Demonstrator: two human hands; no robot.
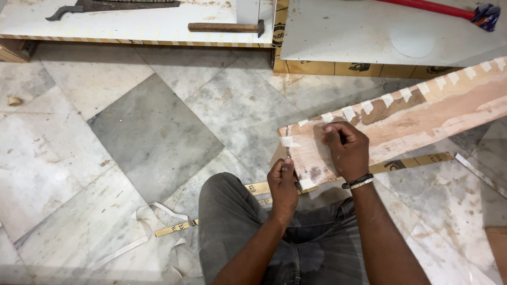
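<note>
The board (417,113) lies across the person's lap, running far right. The right hand (346,150) presses flat on its near end; the left hand (283,182) pinches a small blade — barely visible — at the near edge. Tape tabs (388,100) line the far edge, and the near edge looks mostly bare, with a loose strip (412,162) beneath.

rough wooden board (422,113), polished marble floor (153,137), wooden-handled hammer (224,27)

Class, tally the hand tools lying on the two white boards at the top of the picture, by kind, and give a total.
Hammer with wooden handle: 1
Saw with dark handle: 1
Red-handled tool with a blue and red head, only partly in view: 1
Total: 3
</note>
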